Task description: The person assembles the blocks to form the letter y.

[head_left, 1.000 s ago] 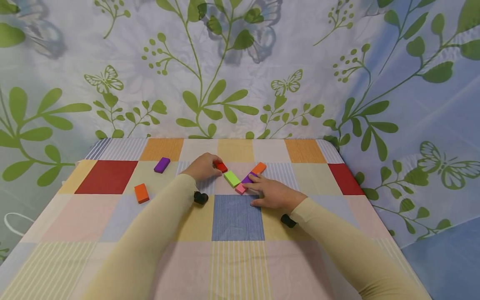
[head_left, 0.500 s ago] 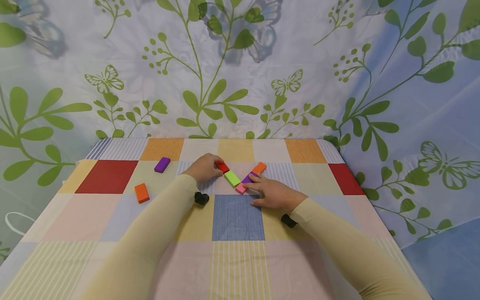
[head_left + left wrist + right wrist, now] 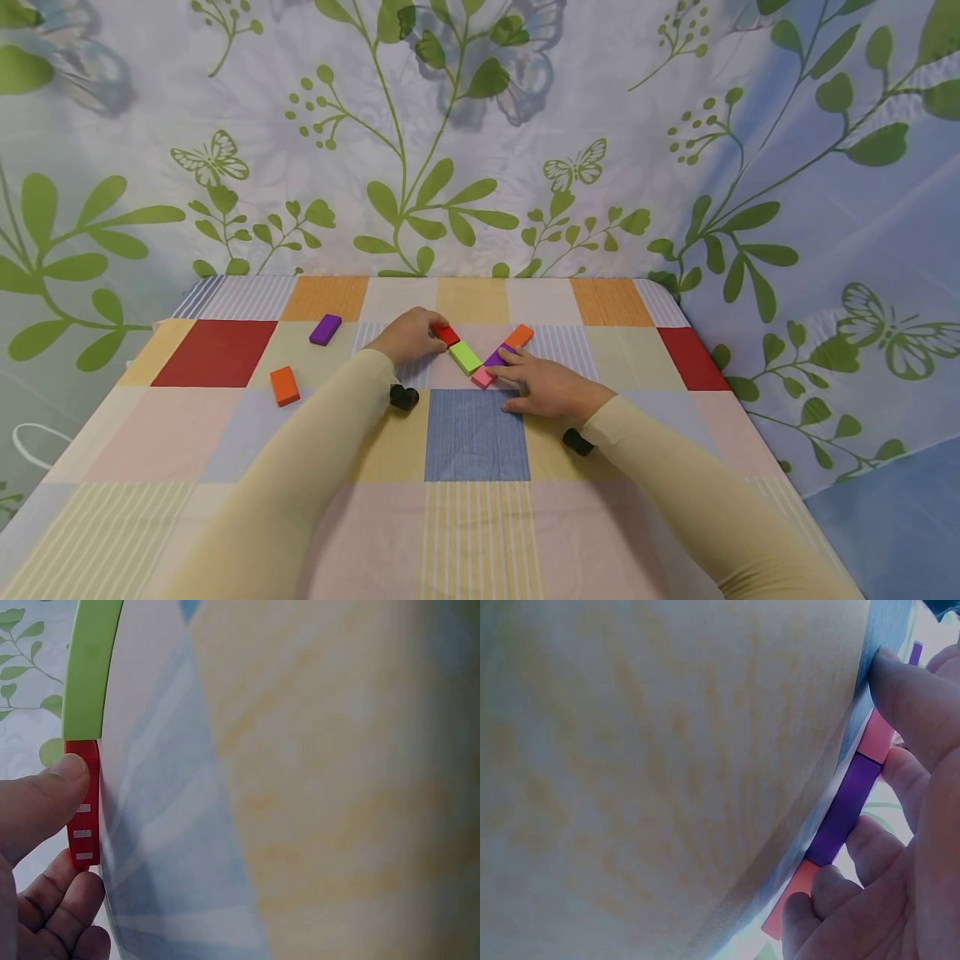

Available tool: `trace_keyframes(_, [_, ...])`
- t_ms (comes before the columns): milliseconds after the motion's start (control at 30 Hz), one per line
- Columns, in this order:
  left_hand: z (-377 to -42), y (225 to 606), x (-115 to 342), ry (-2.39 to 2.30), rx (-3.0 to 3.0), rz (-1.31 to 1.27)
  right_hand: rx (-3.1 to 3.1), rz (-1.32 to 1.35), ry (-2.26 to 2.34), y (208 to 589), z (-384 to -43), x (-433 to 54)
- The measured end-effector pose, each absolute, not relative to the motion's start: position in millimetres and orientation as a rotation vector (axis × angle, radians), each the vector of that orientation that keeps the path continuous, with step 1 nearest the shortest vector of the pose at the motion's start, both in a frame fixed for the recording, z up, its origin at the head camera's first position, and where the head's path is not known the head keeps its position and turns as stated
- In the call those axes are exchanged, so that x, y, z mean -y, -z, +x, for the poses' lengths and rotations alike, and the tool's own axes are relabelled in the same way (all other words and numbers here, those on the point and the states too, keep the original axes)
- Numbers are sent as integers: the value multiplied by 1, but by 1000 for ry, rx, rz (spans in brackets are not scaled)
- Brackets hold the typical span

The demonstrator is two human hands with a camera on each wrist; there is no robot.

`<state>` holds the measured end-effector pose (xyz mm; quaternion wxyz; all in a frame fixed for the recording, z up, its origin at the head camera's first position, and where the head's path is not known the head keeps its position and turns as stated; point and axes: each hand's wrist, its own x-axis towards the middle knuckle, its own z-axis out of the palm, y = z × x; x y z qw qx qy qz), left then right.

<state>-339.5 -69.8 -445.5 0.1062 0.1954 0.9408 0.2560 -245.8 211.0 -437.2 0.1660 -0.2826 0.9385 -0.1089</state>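
Observation:
My left hand (image 3: 408, 336) pinches a red block (image 3: 448, 335), with the thumb on its side and fingertips at its far end in the left wrist view. The red block's end meets a lime green block (image 3: 465, 357). That line leads down to a pink block (image 3: 482, 378), where a second line with a purple block (image 3: 495, 357) and an orange block (image 3: 520, 335) slants up to the right, forming a V. Fingers of my right hand (image 3: 551, 387) rest loosely extended against the purple and pink blocks; the right wrist view shows them along the row's side.
Apart from the V, a purple block (image 3: 326, 330) and an orange block (image 3: 284, 386) lie at the left of the table, covered by a patchwork cloth (image 3: 477, 435). A leaf-patterned curtain (image 3: 480, 142) hangs behind the table's far edge.
The red block has shifted slightly down and right with my left hand's fingers, so its end now meets the green block. My right hand stays in place.

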Motion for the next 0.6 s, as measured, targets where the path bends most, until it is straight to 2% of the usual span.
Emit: trace_keyframes(600, [-338,444,68,-753,-2755,579,-2679,-817,326,440,-246,-212])
